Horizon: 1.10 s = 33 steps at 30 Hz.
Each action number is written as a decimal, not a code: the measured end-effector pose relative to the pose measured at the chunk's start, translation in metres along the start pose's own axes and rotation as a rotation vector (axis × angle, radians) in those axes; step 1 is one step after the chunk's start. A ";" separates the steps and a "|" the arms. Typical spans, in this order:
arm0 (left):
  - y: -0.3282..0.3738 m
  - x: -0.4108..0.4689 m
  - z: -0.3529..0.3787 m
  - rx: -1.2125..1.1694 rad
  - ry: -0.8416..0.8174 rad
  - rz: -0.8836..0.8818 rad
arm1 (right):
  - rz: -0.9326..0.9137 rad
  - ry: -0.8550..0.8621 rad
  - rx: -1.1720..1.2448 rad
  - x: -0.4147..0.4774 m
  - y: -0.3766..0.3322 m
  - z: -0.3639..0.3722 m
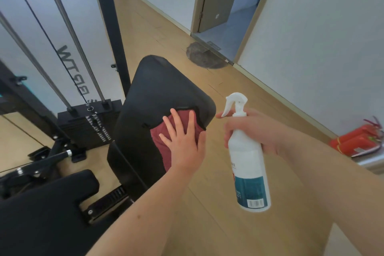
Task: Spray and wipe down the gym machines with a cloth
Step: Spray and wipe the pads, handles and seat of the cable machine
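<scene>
A black padded backrest [158,89] of a gym machine stands tilted at the centre. A dark red cloth [161,141] lies flat against its lower right part. My left hand [182,137] presses on the cloth with fingers spread. To the right, my right hand [255,131] grips a white spray bottle [249,160] with a teal label, upright, its white trigger nozzle pointing left toward the pad. The black seat pad [41,203] sits at the lower left.
A black weight stack [91,122] with chrome guide rods and a cable stands left of the backrest, against a mirror or panel. Wooden floor [207,203] spreads to the right. An open doorway [224,16] lies ahead. Red fire extinguishers [357,139] sit at the right wall.
</scene>
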<state>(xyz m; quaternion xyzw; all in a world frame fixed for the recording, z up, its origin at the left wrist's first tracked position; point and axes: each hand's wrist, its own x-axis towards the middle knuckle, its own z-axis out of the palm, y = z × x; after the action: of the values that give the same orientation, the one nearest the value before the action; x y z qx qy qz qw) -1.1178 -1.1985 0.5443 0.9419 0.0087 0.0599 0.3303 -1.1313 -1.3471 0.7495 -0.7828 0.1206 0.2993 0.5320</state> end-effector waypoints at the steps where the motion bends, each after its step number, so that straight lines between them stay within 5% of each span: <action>1: -0.003 -0.006 0.005 0.038 0.001 0.000 | 0.007 0.001 0.000 -0.004 0.005 -0.003; 7: -0.011 0.000 -0.007 0.206 -0.068 -0.009 | 0.033 0.017 -0.030 -0.013 0.021 -0.010; 15: 0.030 0.063 -0.057 0.430 -0.030 0.471 | 0.024 0.005 0.052 -0.008 0.025 -0.004; 22: -0.002 0.041 -0.028 0.310 0.038 0.414 | 0.057 0.023 0.108 -0.003 0.040 0.001; 33: -0.045 0.018 -0.025 0.509 -0.067 0.396 | 0.125 0.007 0.072 -0.010 0.065 0.004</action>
<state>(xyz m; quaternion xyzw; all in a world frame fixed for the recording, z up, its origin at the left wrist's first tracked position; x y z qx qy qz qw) -1.1017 -1.1465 0.5375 0.9792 -0.1707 0.0879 0.0664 -1.1736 -1.3712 0.7051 -0.7550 0.1821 0.3246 0.5398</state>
